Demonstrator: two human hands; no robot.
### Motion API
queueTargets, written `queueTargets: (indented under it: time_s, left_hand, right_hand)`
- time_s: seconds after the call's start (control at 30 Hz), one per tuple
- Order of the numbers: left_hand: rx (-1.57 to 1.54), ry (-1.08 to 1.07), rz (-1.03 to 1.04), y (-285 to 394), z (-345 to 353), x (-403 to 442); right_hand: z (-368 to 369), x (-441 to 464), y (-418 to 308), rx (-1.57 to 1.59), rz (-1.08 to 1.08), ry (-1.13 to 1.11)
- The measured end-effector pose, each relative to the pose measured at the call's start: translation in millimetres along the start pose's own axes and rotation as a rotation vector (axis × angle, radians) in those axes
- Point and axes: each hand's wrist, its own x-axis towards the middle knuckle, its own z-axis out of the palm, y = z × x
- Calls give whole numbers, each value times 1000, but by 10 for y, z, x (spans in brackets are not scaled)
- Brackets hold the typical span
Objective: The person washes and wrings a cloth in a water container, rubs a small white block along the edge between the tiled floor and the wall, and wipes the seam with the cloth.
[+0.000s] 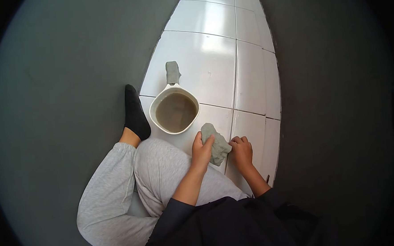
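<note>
Grey-green lump: the piece (217,145) sits in the left grip (201,155), above the tiled floor (213,91) and near the bent knee (163,158); clay or damp cloth, I cannot tell which.
Lump's form: broad, creased and uneven along its edges, narrowing to a corner toward 4 o'clock.
Done so far: the lump is in hand, and the white dipper (175,133) stands with murky brownish liquid (176,111) in it; a matching grey-green piece (172,72) sits over the dipper's handle. Whether that piece is wrapped on or just laid there, I cannot tell.
Left to do: the uneven outline suggests, as a judgement, that the handling of this lump is partway along; how much remains cannot be told.
Left grip: closed, at the lump's 8 o'clock side, pinching it with the thumb across the near face and the fingers behind, mostly hidden.
Right grip: the hand (242,154) is at about 4 o'clock from the lump, fingers bent, tips beside its narrow corner; whether they pinch the corner, only touch it or rest on the floor, I cannot tell.
Dipper's place: upright on the tiles, toward 10 to 11 o'clock from the lump, its handle pointing to 12.
Black sock: on the foot (135,113) at 9 o'clock from the dipper, just beside it.
</note>
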Motion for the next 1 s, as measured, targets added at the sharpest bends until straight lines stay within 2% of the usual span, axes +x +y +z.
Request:
queueTargets:
  time_s: [0.1,0.17,0.37,0.43,0.53,0.7,0.77,0.83,0.9,0.93,0.97,1.0]
  left_hand:
    - [3,-14,-7,10,1,6]
    - [14,-4,0,25,18,-1]
    - [-18,19,40,-36,-26,5]
    - [277,25,225,-95,-58,-15]
    - [416,22,279,-74,-30,-58]
    - [623,67,320,-24,58,-128]
    - [906,18,445,-10,80,-211]
    - [1020,-78,399,24,142,-324]
    - [1428,-332,686,-37,184,-394]
    - [1693,-485,586,-104,194,-440]
    - [1697,-497,583,-127,199,-468]
    - [1737,-650,432,-126,214,-488]
  right_hand:
    - [-16,218,-2,5,25,-3]
    - [21,578,86,14,58,124]
    - [131,1316,304,8,38,195]
    - [40,1239,327,300,92,371]
    - [-61,874,454,440,107,475]
    - [-31,40,691,328,74,500]
    - [-40,-134,728,312,57,497]
    - [-47,-223,731,336,85,484]
    - [-84,-198,728,330,70,516]
    - [-107,-165,727,322,41,548]
    - [-126,-141,728,324,52,549]
    - [-143,-106,731,324,37,560]
